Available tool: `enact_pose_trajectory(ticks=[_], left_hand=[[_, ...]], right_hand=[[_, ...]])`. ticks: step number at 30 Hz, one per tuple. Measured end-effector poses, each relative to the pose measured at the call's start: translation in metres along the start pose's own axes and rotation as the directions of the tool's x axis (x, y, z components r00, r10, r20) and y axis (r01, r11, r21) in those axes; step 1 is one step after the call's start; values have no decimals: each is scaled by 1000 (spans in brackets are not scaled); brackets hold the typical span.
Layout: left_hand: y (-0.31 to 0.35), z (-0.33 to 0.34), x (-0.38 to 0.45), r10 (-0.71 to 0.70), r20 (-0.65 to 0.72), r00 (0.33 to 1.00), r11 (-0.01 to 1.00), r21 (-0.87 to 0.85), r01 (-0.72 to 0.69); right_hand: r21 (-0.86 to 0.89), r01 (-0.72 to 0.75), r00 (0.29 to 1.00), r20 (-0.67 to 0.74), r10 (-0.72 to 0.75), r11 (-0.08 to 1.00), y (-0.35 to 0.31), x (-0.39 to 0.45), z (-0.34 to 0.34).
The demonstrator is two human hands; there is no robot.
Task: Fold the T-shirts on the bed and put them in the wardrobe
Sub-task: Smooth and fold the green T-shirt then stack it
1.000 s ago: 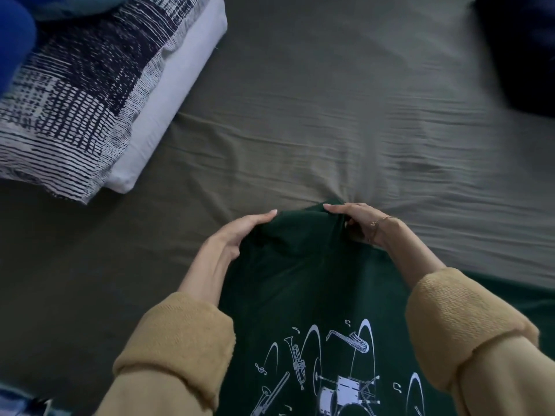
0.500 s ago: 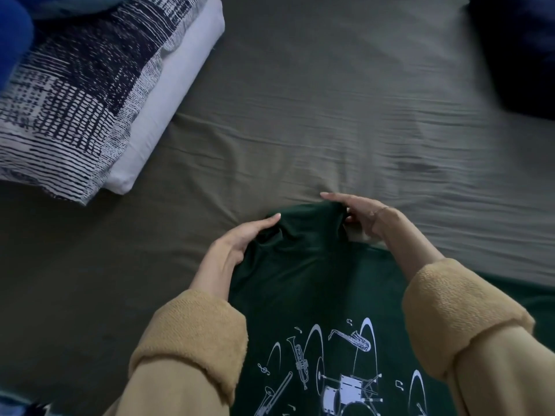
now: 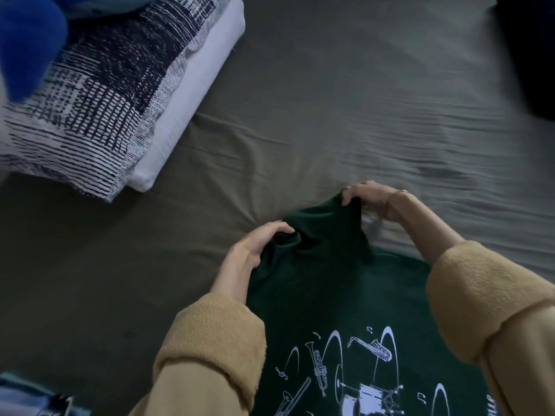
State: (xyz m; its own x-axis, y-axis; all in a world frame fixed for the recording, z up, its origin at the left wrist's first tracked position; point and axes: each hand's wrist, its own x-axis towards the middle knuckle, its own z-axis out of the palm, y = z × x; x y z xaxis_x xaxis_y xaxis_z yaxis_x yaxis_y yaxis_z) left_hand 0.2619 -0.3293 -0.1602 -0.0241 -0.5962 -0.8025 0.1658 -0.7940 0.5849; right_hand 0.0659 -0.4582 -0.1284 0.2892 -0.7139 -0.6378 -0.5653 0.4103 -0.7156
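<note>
A dark green T-shirt is laid on the bed, low and right of centre, its near part running out of the bottom edge. A white print of instruments (trumpet, saxophone, drums, trombone, music notes) is seen on the near part of the shirt. The far end of the shirt is gathered and lifted slightly off the grey-brown sheet.

The far-left part of that end is gripped by the left hand, fingers curled over bunched fabric, thumb side toward the shirt. The far-right tip is pinched by the right hand, fingers curled down over the cloth; a thin bracelet is worn at that wrist. The right hand is held a bit farther up the bed than the left. Between the two hands the fabric is bunched into a ridge.

Both forearms are covered by mustard-yellow sleeves with thick rolled cuffs.

At upper left, a black-and-white patterned pillow is stacked on a plain white pillow, well apart from the shirt. A blue object is blurred at the top-left corner; what it is cannot be told. A dark mass is seen at the top-right edge, not identifiable. Some light blue fabric is cut off at the bottom-left corner.
</note>
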Motion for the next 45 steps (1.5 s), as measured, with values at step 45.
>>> enact_pose_trajectory(ticks=[45], left_hand=[[1, -6, -13, 531, -297, 794, 440, 897, 41]], right_hand=[[-350, 22, 997, -65, -48, 937, -5, 33, 24]])
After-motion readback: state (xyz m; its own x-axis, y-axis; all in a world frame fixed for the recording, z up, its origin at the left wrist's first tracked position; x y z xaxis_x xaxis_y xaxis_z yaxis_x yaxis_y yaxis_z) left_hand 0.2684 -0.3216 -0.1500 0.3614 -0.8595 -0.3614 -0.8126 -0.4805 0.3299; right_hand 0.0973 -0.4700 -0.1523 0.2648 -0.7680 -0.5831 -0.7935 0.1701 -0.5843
